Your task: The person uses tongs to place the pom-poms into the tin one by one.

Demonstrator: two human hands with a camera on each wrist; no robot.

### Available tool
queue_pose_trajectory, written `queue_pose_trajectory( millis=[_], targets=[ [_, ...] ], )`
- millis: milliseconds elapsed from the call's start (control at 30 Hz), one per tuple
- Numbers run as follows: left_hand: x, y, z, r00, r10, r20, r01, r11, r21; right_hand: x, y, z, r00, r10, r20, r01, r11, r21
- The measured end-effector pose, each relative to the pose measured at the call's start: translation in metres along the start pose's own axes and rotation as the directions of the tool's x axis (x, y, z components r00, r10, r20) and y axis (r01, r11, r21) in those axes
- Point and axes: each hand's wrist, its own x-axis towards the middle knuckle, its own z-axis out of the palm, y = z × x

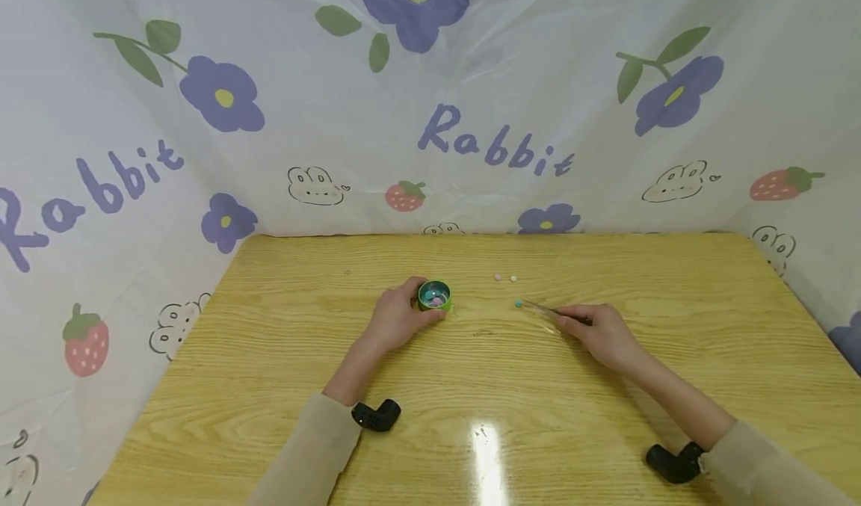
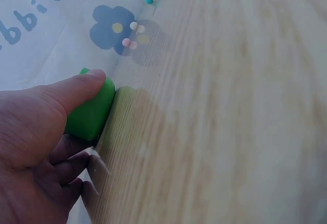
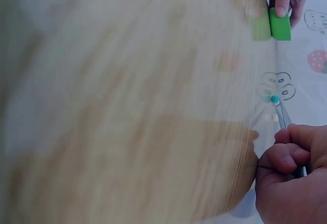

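L hand [image 1: 393,318], centre of head view — thumb n' fingers clamped round green tin [image 2: 93,113], colourful bits [image 1: 436,299] inside. R hand [image 1: 610,335], right of centre, fingers pinching tweezers [image 1: 542,309], teal bead [image 1: 519,304] at tips — pink bead [image 1: 498,277], white bead [image 1: 514,279] just above.

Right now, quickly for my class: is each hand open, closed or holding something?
Left hand: holding the small round green container.
Right hand: holding slim silver tweezers, small teal bead at their tips.
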Motion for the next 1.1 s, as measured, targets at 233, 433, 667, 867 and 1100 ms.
queue_pose_trajectory(
  millis=[233,433,667,867,1100],
  targets=[
    [-0.0003,0.0005,0.0,1.0,-0.003,0.006,0.003,1.0,-0.005,-0.0013,0.0008,0.0011,1.0,-0.022,-0.006,0.021,1.0,-0.02],
    [-0.0001,-0.0007,0.0007,1.0,-0.005,0.001,0.005,1.0,-0.006,-0.0012,0.0024,0.0031,0.998,-0.05,-0.027,0.049,0.998,-0.045],
    [0.001,-0.0011,0.0023,1.0,-0.002,0.003,0.002,1.0,-0.006,-0.0035,0.0006,0.004,0.998,-0.052,-0.043,0.049,0.997,-0.066],
    [0.0,-0.0017,0.0022,1.0,-0.01,0.003,0.01,1.0,-0.007,-0.0042,-0.0004,0.0064,0.997,-0.048,-0.054,0.044,0.996,-0.075],
    [0.0006,-0.0018,0.0018,1.0,-0.01,0.006,0.01,1.0,-0.006,-0.0048,-0.0021,0.0067,0.998,-0.026,-0.06,0.023,0.998,-0.051]
  ],
)
